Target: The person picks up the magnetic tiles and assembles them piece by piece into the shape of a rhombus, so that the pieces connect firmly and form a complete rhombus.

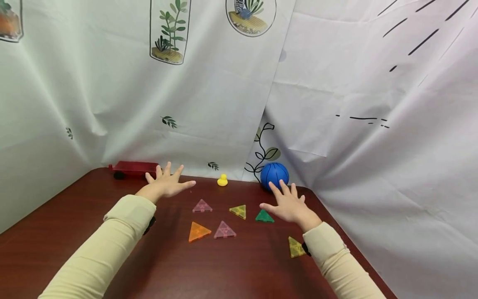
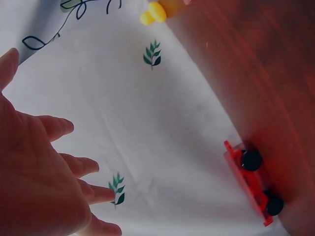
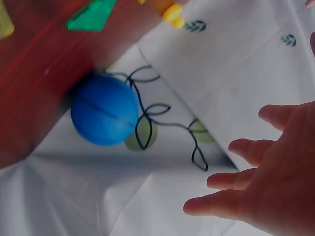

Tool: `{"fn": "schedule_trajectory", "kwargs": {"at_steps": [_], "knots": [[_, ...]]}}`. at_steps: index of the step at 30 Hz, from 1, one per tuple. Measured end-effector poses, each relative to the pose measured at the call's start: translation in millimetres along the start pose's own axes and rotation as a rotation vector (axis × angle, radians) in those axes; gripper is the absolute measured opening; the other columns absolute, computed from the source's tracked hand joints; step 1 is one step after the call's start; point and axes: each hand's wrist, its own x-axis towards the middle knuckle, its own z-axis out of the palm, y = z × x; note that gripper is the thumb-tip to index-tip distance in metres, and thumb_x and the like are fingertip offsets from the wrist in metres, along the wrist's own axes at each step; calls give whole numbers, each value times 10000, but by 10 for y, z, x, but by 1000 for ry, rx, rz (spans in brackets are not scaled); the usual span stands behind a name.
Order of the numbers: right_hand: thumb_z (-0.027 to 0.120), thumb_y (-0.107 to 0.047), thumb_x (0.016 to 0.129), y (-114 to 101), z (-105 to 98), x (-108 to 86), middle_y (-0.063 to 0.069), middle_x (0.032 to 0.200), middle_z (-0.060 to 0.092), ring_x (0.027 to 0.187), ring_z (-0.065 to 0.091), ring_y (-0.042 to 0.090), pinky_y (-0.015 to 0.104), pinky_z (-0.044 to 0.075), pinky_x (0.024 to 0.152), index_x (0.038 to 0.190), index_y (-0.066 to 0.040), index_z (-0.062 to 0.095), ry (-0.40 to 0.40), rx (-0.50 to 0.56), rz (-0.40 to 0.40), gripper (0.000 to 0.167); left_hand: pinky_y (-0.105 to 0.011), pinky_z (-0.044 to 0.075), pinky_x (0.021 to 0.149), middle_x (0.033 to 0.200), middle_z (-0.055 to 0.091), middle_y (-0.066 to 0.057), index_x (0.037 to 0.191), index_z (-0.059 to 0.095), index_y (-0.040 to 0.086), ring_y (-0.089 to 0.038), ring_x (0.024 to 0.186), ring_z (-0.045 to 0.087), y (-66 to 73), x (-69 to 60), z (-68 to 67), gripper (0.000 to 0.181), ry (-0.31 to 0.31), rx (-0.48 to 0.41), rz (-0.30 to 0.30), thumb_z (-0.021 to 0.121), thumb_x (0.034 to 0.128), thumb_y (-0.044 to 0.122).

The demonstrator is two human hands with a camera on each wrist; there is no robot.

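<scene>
Two hands observed, both raised over the table [image 1: 231, 274], pale sleeves [image 1: 93, 249] rising from the lower corners of the frame. Left hand [image 1: 164, 185], left of centre: fingers and thumb spread, grip released. Nearest to it is the cart [image 1: 134, 167], red with black wheels, at the table's far edge on the left; whether it bears a load, I cannot tell from where I stand. Right hand [image 1: 288, 206], right of centre: fingers likewise spread, grip released. Nearest to it is the ball [image 1: 274, 172], blue, at the far edge; the right wrist view shows them apart.

Six triangular tiles lie flat: upper pink tile [image 1: 202, 206] at centre; lower pink tile [image 1: 225, 230] and orange tile [image 1: 198, 231] side by side beneath it; upper yellow tile [image 1: 239, 211] and green tile [image 1: 264, 216] to the right; lower yellow tile [image 1: 296, 247] at lower right.

Duck [image 1: 222, 180], yellow, stands between cart and ball.

Containers: drawn only, on the cloth [image 1: 209, 95]. Tall jar [image 1: 156, 29], upper left of centre, contains sand and plants; round jar [image 1: 251, 35], top centre, likewise; a third jar [image 1: 22, 29] is cut off at the upper left corner, its contents orange and green
</scene>
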Motion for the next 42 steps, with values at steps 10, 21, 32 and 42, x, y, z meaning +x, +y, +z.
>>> {"fn": "schedule_trajectory", "kwargs": {"at_steps": [10,21,32,42], "knots": [[446,-657,743,-265,324,23,130,1426,133,1261,17,426,662,95,888,1387,-210,243,-30,36,-49,810,-657,-184,804,1380,-66,-295,1398,105,71,-514,1183,-169,-23,96,220,879,-59,-17,-29,342,792,662],[463,-626,759,-595,722,35,99,1424,160,1256,70,430,649,132,896,1379,-231,263,-119,55,-113,762,-670,-123,834,1364,24,-331,1390,156,55,-538,1189,-91,19,171,469,826,-83,-37,-26,404,814,593],[456,-627,765,-869,957,104,99,1411,199,1252,108,426,644,182,882,1367,-223,298,-175,72,-149,742,-677,-76,849,1354,111,-331,1372,222,33,-566,1177,-17,32,274,636,783,-90,-6,-55,438,823,549],[445,-619,778,-1154,1126,108,-8,1397,257,1246,155,417,631,209,882,1359,-211,319,-243,5,-222,721,-696,-57,834,1323,202,-336,1338,303,16,-602,1146,54,20,355,751,815,-130,-9,-89,509,773,565]]}}
